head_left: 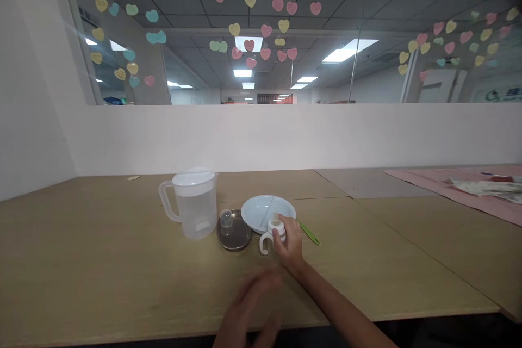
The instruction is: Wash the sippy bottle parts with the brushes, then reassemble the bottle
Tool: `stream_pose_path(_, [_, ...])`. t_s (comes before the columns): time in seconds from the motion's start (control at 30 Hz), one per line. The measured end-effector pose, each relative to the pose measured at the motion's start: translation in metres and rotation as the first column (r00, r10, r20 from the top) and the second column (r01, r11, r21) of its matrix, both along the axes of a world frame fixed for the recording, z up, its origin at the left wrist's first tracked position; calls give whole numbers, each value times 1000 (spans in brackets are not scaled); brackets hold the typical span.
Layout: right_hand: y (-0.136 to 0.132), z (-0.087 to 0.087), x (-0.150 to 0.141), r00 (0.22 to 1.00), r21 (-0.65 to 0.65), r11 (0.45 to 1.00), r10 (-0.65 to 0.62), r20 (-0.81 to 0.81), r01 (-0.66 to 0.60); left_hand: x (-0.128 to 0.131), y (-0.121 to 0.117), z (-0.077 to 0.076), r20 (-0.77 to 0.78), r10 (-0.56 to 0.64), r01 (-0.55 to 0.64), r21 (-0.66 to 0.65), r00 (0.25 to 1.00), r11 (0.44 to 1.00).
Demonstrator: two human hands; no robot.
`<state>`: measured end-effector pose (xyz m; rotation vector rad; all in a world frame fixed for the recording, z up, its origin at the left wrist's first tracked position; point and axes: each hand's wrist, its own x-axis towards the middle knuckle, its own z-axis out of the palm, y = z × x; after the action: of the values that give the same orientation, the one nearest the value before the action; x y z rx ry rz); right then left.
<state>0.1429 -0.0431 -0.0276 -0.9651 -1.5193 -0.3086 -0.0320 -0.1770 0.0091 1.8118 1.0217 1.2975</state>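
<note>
My right hand (291, 242) grips a baby bottle (276, 227) by its white collar, thumb on the near side and fingers behind. A clear nipple tops it and a curved white handle sticks out to the left; its lower part is mostly hidden. Blurred by motion, my left hand (255, 302) is near the table's front edge, fingers stretched and thumb apart, holding nothing visible. Just behind the bottle sits a pale blue bowl (255, 209) with a thin line across its inside. To the left, a clear cap (226, 219) rests on a round metal dish (236, 242).
A lidded translucent pitcher (198, 209) holding clear liquid stands left of the dish. A green handle (310, 232) lies right of the bowl. Far right, a pink cloth (424, 182) carries a whitish cloth (485, 188). A white wall (244, 136) bounds the table's back.
</note>
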Motion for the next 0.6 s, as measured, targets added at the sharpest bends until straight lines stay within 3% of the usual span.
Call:
stream_pose_path(0.07, [2,-5,3,1000,-6,1000,3,-18,-3,16,37,11,-18,11,-9,91,1000,996])
stream_pose_path(0.13, [3,-8,6,999,-16,1000,14,-35,-15,32,75,16,-83,118,-87,307,989,948])
stream_pose_path(0.23, [2,-6,8,999,-19,999,41,-32,-42,46,115,7,-202,75,37,499,976,866])
stream_pose_path(0.3, [0,-2,9,998,-23,998,65,-22,-65,48,129,-5,-251,6,135,542,968,830])
stream_pose_path(0.4, [-2,4,8,993,-28,993,110,-49,-112,46,138,-20,-246,-29,169,570,969,804])
stream_pose_path(0.6, [-2,11,4,971,-11,992,123,-204,-128,49,155,-31,-210,-19,129,524,977,842])
